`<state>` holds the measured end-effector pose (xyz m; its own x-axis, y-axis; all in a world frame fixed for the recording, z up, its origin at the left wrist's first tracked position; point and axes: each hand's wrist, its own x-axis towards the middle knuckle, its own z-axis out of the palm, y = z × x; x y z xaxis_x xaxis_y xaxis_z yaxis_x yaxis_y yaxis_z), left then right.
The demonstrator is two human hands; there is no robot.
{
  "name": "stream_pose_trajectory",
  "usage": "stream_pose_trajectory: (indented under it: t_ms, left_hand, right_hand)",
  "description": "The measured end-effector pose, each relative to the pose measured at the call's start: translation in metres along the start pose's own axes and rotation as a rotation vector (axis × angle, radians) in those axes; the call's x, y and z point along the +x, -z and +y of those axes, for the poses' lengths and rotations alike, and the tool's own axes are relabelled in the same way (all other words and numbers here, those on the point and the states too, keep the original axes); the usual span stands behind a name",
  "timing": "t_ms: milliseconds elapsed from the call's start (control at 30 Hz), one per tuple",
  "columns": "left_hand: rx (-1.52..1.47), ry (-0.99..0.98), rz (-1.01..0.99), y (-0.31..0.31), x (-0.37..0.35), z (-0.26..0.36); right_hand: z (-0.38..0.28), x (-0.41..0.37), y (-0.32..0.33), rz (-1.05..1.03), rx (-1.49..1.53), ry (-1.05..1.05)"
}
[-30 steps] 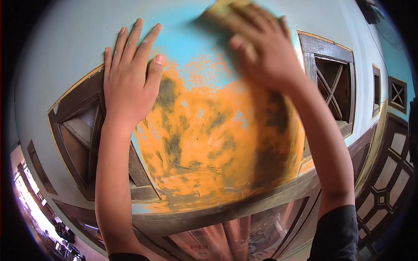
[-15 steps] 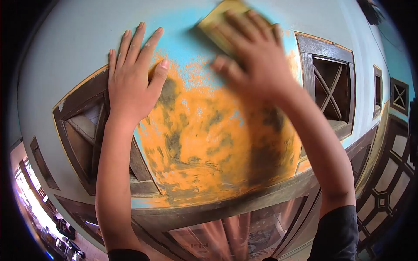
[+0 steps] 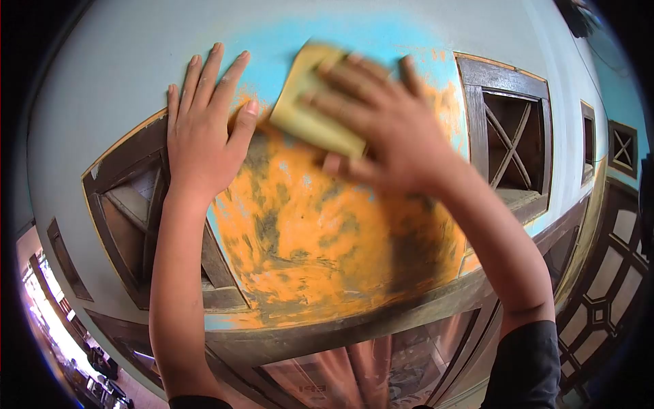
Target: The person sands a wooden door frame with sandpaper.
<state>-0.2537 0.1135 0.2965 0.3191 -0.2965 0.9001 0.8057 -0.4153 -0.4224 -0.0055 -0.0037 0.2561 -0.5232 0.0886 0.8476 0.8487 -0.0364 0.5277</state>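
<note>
Left hand [image 3: 208,146] is resting palm-down on the pale wall [image 3: 116,88], fingers spread. Right hand [image 3: 405,140], slightly blurred, is spreading its fingers over a yellow sheet [image 3: 294,99] against the wall; cannot tell whether the thumb is gripping its edge. Sheet is lying right of the left hand, between a far blue patch [image 3: 347,28] and a near, mottled orange patch [image 3: 327,225]. Left frame [image 3: 126,151] and right frame [image 3: 475,119], both dark with crossed slats, are flanking these. Nearer, a brown beam [image 3: 340,337] is running above a reddish curtain [image 3: 371,365].
</note>
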Motion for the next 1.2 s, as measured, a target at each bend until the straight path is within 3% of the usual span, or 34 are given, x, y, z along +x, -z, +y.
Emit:
stream_pose_trajectory:
  t_ms: [100, 167, 233, 300, 367, 433, 500, 567, 633, 767, 833, 900, 967, 1100, 1167, 1200]
  left_hand:
    - [-0.001, -0.002, 0.005, -0.001, 0.000, -0.001]
    - [-0.001, -0.003, 0.010, 0.000, 0.000, -0.001]
    - [-0.001, -0.007, 0.013, 0.000, 0.000, -0.002]
    - [-0.005, -0.002, 0.017, -0.001, 0.000, 0.000]
    - [-0.004, -0.003, 0.020, -0.001, 0.000, -0.001]
    - [-0.003, -0.011, 0.025, -0.001, -0.001, -0.002]
    - [0.006, -0.006, 0.018, 0.000, -0.001, -0.002]
    - [0.008, 0.000, 0.017, 0.000, 0.000, -0.001]
    - [0.004, 0.001, 0.018, 0.000, 0.000, -0.001]
    - [0.019, -0.001, 0.003, 0.000, -0.001, -0.003]
    - [-0.013, -0.004, 0.017, 0.000, 0.000, -0.002]
    - [-0.014, -0.001, 0.017, 0.000, 0.001, 0.000]
    - [-0.004, 0.000, 0.017, 0.001, -0.001, -0.001]
    - [0.003, -0.013, 0.021, 0.000, -0.001, -0.001]
    - [0.000, -0.005, 0.021, 0.001, 0.000, -0.002]
    - [-0.009, 0.001, 0.018, 0.001, 0.000, -0.001]
  right_hand:
    - [0.047, 0.027, -0.004, 0.206, -0.088, -0.189]
    - [0.021, 0.019, -0.010, 0.186, -0.085, -0.132]
    - [-0.018, 0.002, -0.005, -0.029, 0.044, 0.064]
    - [-0.009, -0.001, -0.006, -0.037, 0.066, 0.141]
    - [0.027, 0.017, -0.007, 0.142, -0.040, -0.119]
    - [0.049, 0.027, 0.000, 0.203, -0.142, -0.222]
    - [0.022, 0.019, -0.009, 0.191, -0.058, -0.110]
    - [-0.022, -0.001, -0.005, -0.023, 0.079, 0.093]
    - [-0.013, -0.002, -0.003, -0.021, 0.067, 0.121]
    - [0.052, 0.020, -0.004, 0.201, -0.121, -0.239]
    - [0.028, 0.017, -0.009, 0.229, -0.105, -0.193]
    - [-0.010, 0.002, -0.007, 0.048, 0.008, -0.015]
    - [-0.018, -0.005, -0.005, -0.004, 0.059, 0.077]
    - [0.050, 0.022, 0.000, 0.180, -0.201, -0.191]
    - [0.038, 0.022, -0.008, 0.244, -0.158, -0.178]
    - [0.018, 0.016, -0.008, 0.142, -0.090, -0.084]
